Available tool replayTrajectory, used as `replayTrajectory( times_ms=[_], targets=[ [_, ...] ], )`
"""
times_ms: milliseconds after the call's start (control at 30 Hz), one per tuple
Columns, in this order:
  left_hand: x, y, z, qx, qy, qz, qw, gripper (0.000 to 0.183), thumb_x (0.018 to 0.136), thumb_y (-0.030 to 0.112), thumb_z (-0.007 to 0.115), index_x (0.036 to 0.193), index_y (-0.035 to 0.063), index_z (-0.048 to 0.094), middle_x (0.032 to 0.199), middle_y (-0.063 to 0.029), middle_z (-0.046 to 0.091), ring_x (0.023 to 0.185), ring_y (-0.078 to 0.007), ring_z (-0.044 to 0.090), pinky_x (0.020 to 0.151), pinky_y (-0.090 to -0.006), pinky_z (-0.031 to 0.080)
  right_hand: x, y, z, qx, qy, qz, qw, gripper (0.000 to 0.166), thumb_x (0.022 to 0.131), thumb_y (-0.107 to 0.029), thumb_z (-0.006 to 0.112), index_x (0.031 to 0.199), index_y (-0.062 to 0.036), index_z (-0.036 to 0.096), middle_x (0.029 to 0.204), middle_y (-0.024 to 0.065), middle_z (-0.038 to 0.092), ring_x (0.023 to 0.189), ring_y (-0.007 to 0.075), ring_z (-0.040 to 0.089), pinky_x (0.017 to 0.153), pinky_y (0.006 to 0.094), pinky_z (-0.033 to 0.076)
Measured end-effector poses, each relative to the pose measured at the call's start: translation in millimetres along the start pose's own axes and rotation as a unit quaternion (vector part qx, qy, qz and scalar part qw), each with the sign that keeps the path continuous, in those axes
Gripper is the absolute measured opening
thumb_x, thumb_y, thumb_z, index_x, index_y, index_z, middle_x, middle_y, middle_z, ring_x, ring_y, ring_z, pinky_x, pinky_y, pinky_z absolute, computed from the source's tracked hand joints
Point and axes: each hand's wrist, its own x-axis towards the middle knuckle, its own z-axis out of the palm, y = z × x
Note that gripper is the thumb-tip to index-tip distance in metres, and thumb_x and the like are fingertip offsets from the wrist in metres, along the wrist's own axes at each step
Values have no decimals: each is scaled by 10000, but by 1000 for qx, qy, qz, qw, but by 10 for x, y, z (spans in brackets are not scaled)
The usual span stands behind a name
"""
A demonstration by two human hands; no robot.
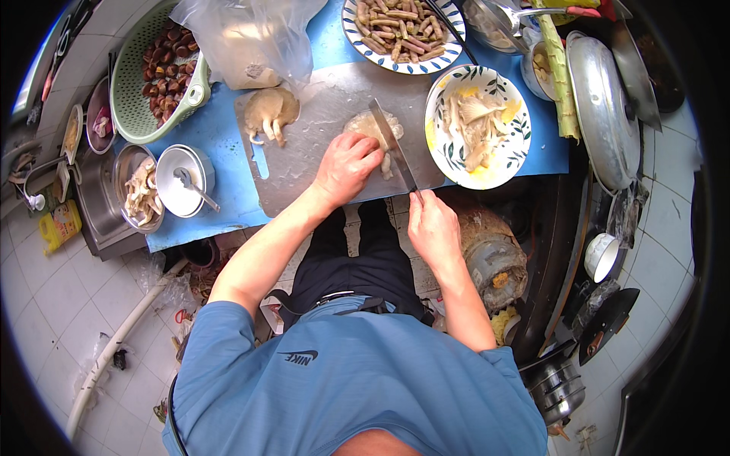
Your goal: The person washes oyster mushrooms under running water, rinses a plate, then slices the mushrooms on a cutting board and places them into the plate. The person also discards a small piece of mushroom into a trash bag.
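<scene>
On the grey cutting board (308,171), my left hand (351,168) holds down a pale oyster mushroom (360,126) with curled fingers. My right hand (434,228) grips the handle of a kitchen knife (394,145). The blade slants away across the mushroom, close beside my left fingertips; whether it has cut through cannot be seen. Another oyster mushroom cluster (272,111) lies at the board's far left corner. To the right, a leaf-patterned plate (518,153) carries mushroom pieces (474,122) and overlaps the board's edge.
Behind the board stand a plate of cut beans (399,28) and a plastic bag (245,40). At left are a green colander (126,94) of chestnuts, a metal bowl (122,196) of mushrooms and stacked white bowls (185,196). A large metal lid (601,108) leans at right.
</scene>
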Motion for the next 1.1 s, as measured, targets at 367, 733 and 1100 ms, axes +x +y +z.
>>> replayTrajectory(
  times_ms=[367, 733, 1100],
  targets=[
    [-32, -12, 14, -13, 12, -6, 1000, 208, 706, 78, 652, 913, 61, 642, 944, -73, 630, 920, -282, 612, 809, -404, 522, 486, 4, 239, -74, -29, -8, 997, 268, 985, -219, 584, 841, 8, 591, 741, 266, 648, 748, 473, 650, 645, 529, 522],
    [-112, -41, 33, -46, 35, 14, 998, 269, 688, -21, 722, 943, 23, 649, 935, -104, 650, 913, -318, 639, 819, -411, 533, 196, -6, -66, 10, 11, -50, 999, 275, 997, -212, 561, 827, 2, 579, 739, 253, 639, 726, 456, 649, 640, 515, 521],
    [-52, -21, 48, -5, 48, 21, 999, 125, 690, 59, 646, 812, 48, 617, 808, -57, 588, 796, -256, 601, 742, -384, 525, -202, -112, -192, -49, -68, -5, 996, 297, 1013, -215, 518, 821, 6, 567, 754, 252, 650, 732, 459, 656, 658, 533, 533]
  ],
)
